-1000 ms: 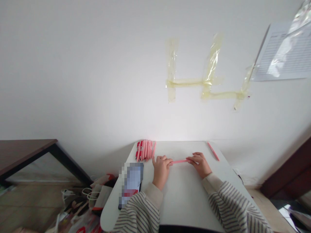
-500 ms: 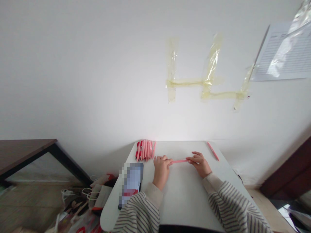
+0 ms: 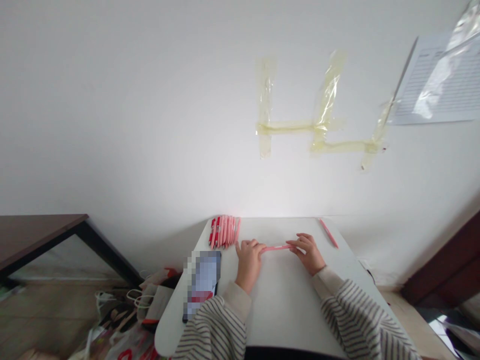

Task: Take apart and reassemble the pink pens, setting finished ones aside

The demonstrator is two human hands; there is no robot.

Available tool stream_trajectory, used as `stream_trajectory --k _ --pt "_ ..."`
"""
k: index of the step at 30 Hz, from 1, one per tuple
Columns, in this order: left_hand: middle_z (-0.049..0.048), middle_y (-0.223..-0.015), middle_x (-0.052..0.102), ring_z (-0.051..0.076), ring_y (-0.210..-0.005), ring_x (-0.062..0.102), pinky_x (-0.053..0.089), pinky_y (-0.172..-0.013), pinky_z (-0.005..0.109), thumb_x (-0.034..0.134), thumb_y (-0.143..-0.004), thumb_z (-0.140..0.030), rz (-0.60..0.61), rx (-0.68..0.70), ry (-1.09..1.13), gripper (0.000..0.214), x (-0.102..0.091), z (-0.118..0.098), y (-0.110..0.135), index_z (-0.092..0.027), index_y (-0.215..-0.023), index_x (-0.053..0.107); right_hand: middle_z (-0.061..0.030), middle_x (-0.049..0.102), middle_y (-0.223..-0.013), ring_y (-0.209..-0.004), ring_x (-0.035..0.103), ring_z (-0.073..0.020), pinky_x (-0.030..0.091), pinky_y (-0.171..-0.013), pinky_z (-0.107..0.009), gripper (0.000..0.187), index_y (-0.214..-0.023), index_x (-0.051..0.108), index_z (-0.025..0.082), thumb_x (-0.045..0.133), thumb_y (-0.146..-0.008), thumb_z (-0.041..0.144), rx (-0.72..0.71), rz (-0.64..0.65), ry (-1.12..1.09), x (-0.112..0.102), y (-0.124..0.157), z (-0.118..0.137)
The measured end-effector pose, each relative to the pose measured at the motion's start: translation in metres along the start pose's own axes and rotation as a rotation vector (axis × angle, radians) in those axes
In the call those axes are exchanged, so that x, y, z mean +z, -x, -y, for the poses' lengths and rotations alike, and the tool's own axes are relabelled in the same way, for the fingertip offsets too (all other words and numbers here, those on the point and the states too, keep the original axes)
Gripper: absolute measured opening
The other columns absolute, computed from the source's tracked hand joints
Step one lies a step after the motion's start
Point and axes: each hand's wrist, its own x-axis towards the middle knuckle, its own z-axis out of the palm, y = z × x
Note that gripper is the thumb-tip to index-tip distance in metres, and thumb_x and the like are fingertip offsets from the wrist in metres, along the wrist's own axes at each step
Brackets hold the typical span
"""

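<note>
A pink pen (image 3: 276, 248) is held level between my two hands, above the white table. My left hand (image 3: 249, 262) is closed on its left end, and that end is hidden under the fingers. The fingertips of my right hand (image 3: 308, 253) pinch the other end. To the left of my left hand, several pink and red pens (image 3: 225, 231) lie side by side in a row near the wall. A single pink pen (image 3: 329, 233) lies at a slant on the table beyond my right hand.
A phone (image 3: 204, 285) with a blurred screen lies at the left of the white table (image 3: 285, 310), by my left sleeve. Bags (image 3: 150, 300) are heaped on the floor to the left, near a brown table (image 3: 41, 235). The wall rises behind.
The held pen has turned slightly, and a pale mark on its barrel now shows. The fingers of my right hand have shifted a little; my left hand has barely moved.
</note>
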Motion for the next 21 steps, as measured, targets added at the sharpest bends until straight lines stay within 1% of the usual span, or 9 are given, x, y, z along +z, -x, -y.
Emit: stream_trajectory --k 3,6,9,14,21 --pt "0.0008 -0.094 0.070 0.023 -0.101 0.053 0.030 -0.108 0.053 0.060 -0.094 -0.026 -0.029 0.001 0.010 0.019 -0.0008 -0.0023 0.0000 -0.034 -0.097 0.077 -0.0094 0.072 -0.096 -0.110 0.058 -0.0297 0.049 -0.099 -0.050 0.031 -0.115 0.077 0.031 0.057 -0.096 0.045 0.012 0.013 0.094 0.0003 0.0019 0.0008" --pt "0.0001 -0.092 0.070 0.022 -0.100 0.053 0.029 -0.109 0.052 0.062 -0.094 -0.029 -0.057 -0.009 0.023 0.015 -0.0023 -0.0035 -0.0003 -0.034 -0.095 0.077 -0.0090 0.072 -0.101 -0.106 0.058 -0.0273 0.048 -0.098 -0.047 0.034 -0.118 0.075 0.031 0.053 -0.098 0.047 0.026 0.023 0.151 0.0003 0.0031 0.0011" --pt "-0.0004 -0.091 0.070 0.022 -0.100 0.054 0.027 -0.110 0.052 0.064 -0.093 -0.030 -0.075 -0.022 0.035 0.014 -0.0040 -0.0041 -0.0002 -0.035 -0.095 0.077 -0.0074 0.072 -0.099 -0.104 0.057 -0.0264 0.046 -0.097 -0.046 0.035 -0.111 0.077 0.032 0.048 -0.100 0.047 0.040 0.033 0.178 -0.0002 0.0030 -0.0001" --pt "-0.0005 -0.091 0.070 0.023 -0.101 0.053 0.023 -0.111 0.054 0.065 -0.092 -0.031 -0.053 -0.026 0.039 0.013 -0.0053 -0.0058 0.0005 -0.035 -0.095 0.077 -0.0059 0.074 -0.088 -0.102 0.056 -0.0275 0.043 -0.098 -0.046 0.032 -0.095 0.079 0.033 0.051 -0.099 0.047 0.037 0.061 0.200 -0.0011 0.0015 -0.0029" --pt "-0.0001 -0.091 0.069 0.022 -0.101 0.054 0.022 -0.113 0.054 0.063 -0.093 -0.028 -0.044 -0.019 0.048 0.016 -0.0037 -0.0051 0.0009 -0.034 -0.096 0.077 -0.0070 0.075 -0.089 -0.103 0.057 -0.0287 0.044 -0.097 -0.047 0.030 -0.095 0.078 0.030 0.055 -0.097 0.049 0.019 0.028 0.160 0.0004 -0.0005 -0.0058"
